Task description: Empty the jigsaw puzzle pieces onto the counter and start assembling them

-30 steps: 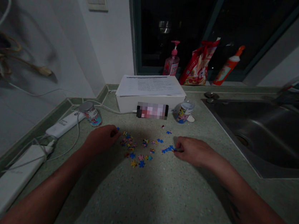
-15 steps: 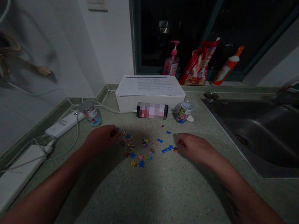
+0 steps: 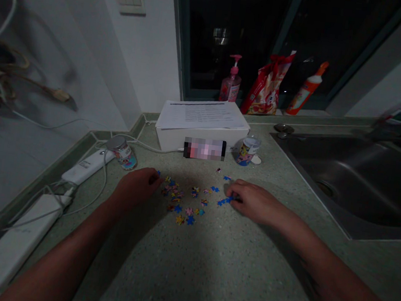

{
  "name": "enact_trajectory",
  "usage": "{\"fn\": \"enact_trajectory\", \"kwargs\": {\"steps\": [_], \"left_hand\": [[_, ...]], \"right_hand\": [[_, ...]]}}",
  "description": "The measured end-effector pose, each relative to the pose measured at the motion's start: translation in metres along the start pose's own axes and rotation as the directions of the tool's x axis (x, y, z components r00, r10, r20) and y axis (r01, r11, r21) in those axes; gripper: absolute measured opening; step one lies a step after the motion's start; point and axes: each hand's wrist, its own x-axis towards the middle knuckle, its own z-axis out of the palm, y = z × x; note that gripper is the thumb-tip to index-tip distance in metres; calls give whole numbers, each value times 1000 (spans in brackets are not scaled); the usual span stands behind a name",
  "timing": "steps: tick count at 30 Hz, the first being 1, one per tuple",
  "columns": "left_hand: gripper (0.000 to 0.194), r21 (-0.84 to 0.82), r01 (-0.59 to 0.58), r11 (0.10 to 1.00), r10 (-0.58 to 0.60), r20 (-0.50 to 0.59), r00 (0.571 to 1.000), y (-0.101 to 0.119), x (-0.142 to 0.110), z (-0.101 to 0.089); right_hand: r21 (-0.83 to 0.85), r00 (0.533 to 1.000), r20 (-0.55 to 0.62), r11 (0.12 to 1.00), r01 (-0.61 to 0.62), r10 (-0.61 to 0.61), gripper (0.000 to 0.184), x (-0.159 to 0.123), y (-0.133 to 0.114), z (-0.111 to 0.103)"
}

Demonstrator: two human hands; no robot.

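The person's 2 bare forearms reach onto a speckled green desk point(image 3: 209, 262), with the left hand point(image 3: 136, 186) and the right hand point(image 3: 254, 202) on either side of a loose scatter of small jigsaw puzzle pieces point(image 3: 184, 199). The pieces lie flat and apart in many colours, with no assembled section that can be made out.

The left hand rests on its outer edge, its fingers point(image 3: 154, 179) curled inward in a loose half-fist at the left edge of the scatter. Whether they hold a piece is hidden from this view, so I cannot tell. The right hand is palm down, its fingers point(image 3: 235, 187) curved toward the desk and touching or just above a small cluster of blue pieces point(image 3: 225, 201). Whether they pinch one, I cannot tell.

Beyond the pieces stands a white box point(image 3: 172, 140) topped by printed sheets of paper point(image 3: 202, 114), with a blurred object point(image 3: 204, 149) against its front. A can point(image 3: 122, 152) stands to its left and a printed cup point(image 3: 247, 151) to its right. A steel sink point(image 3: 355, 187) lies to the right, and a white power strip point(image 3: 12, 240) with cables lies along the left edge. On the window ledge stand a pink pump bottle point(image 3: 232, 79), a red bag point(image 3: 267, 85) and an orange-capped bottle point(image 3: 303, 87).
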Motion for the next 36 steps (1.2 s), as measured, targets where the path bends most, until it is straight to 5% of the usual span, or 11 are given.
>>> {"fn": "enact_trajectory", "kwargs": {"steps": [10,18,25,31,36], "left_hand": [[31,-21,-17,1000,17,4,1000,-1,1,1],[31,1,-11,1000,11,-4,1000,-1,1,2],[31,-24,-19,1000,18,-16,1000,-3,1,4],[30,-14,-22,1000,21,-12,1000,-2,0,3],[29,-18,-24,1000,23,-43,999,0,0,2]], "right_hand": [[-25,998,-37,998,-54,53,28,0,-3,1],[47,990,-49,990,136,-133,18,6,-9,10],[80,989,-11,986,149,-149,18,6,-7,7],[21,983,-183,999,33,-29,23,11,1,4],[50,958,-281,996,68,-51,46,18,6,20]]}}
